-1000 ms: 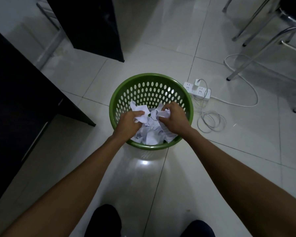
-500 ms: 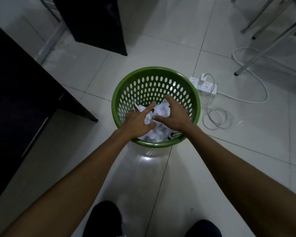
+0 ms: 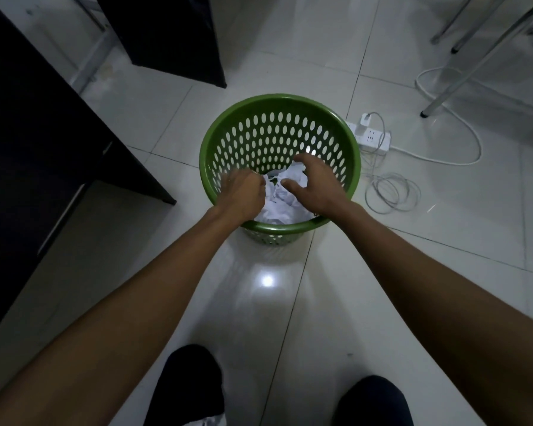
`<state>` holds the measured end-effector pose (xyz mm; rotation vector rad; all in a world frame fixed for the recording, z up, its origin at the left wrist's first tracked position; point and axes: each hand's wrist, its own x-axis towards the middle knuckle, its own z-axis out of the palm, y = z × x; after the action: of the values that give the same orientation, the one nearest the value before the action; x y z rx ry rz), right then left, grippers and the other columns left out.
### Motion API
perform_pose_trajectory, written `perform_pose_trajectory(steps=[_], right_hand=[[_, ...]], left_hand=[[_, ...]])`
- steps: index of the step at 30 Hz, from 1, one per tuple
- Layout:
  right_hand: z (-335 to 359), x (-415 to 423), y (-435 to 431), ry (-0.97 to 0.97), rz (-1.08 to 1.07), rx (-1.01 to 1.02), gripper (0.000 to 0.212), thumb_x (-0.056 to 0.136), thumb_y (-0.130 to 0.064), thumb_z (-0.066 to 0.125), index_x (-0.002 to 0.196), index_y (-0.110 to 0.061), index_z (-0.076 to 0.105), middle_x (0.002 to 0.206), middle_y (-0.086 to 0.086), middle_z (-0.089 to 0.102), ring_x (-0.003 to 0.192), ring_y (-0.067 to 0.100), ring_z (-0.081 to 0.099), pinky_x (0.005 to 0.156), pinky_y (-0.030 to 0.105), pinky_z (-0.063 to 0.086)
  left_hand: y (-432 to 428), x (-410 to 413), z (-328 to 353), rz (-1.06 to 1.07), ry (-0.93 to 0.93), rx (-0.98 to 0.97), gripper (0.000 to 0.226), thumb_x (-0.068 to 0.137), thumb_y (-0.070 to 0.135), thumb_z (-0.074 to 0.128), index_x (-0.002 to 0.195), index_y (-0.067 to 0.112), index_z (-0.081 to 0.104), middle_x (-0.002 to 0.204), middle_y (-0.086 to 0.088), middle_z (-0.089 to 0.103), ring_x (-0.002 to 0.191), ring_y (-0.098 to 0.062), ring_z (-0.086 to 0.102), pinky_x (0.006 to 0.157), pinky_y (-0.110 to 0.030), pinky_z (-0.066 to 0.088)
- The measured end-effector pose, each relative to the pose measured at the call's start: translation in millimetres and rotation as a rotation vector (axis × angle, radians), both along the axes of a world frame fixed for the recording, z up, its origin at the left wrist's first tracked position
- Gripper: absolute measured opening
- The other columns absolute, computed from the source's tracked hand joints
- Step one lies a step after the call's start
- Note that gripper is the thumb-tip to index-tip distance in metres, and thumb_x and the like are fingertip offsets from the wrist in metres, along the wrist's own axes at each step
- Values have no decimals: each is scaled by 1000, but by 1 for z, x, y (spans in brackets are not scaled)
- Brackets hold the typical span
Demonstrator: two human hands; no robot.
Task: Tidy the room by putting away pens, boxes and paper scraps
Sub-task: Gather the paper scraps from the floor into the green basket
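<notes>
**Over the green basket, two hands at the paper**

Across the pale tiled floor [image 3: 366, 302] a dark desk [image 3: 28, 149] fills the left side, and a second dark cabinet [image 3: 166, 35] stands behind it. Metal chair legs [image 3: 462, 66] slant in at the upper right. At the middle of the floor stands a round green basket [image 3: 274, 99] with a perforated wall, and both bare forearms reach to it from below. Crumpled white paper scraps [image 3: 282, 201] lie inside it, heaped against the near wall. The right hand [image 3: 316, 186] hovers over the heap with fingers spread and bent like a claw, thumb apart, nothing held. The left hand [image 3: 242, 195] is blurred, its fingers turned down into the basket just beside the paper; whether they hold any scrap cannot be told. Just beside the basket's right rim lies a white power strip [image 3: 373, 138], and near that a loose coil of white cable [image 3: 393, 189]. Two dark shoes [image 3: 191, 382] show at the bottom edge.
</notes>
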<state>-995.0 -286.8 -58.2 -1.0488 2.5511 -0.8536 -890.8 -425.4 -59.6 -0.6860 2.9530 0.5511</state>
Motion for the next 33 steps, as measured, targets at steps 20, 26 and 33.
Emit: perform_pose_trajectory(steps=[20,26,33], right_hand=[[20,70,17,155,64,-74,44,91,-32,59,126,-6,53,125,10,58,113,22,54,91,28,39],[9,135,19,296,161,-100,34,93,-27,54,120,-8,59,137,12,51,125,25,46,102,36,38],[-34,190,3,267,399,-63,29,92,-22,54,115,-6,61,128,13,56,117,27,53,94,37,47]], left_hand=[[20,81,8,31,442,124,25,86,13,48,105,8,63,112,-6,63,106,-21,56,90,-34,49],[33,149,-19,115,505,111,33,89,5,50,120,7,61,132,-5,57,123,-17,49,99,-13,29],[3,204,-69,304,264,192,33,92,16,53,125,15,57,131,-4,57,119,-21,53,98,-31,43]])
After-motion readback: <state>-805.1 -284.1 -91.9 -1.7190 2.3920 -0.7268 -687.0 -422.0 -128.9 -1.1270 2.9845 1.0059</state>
